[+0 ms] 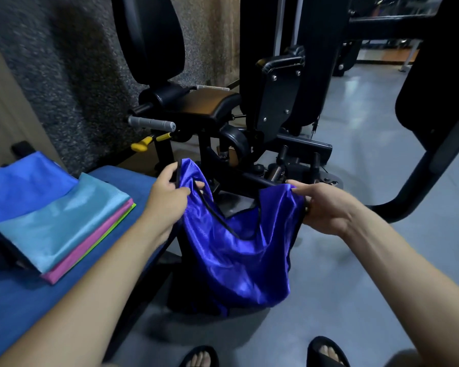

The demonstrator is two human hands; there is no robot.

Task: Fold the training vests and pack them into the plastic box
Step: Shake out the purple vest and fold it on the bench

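Both hands [167,192] [321,207] outstretched, pinching purple vest [236,250] shoulders, vest hanging

The light was dim and cool, brightest on the grey floor [368,144] at upper right. Glossy sheen streaked the violet vest [239,250]. The black machine [276,107] sank into shadow. Edges bowed from the wide lens; detail was soft throughout.
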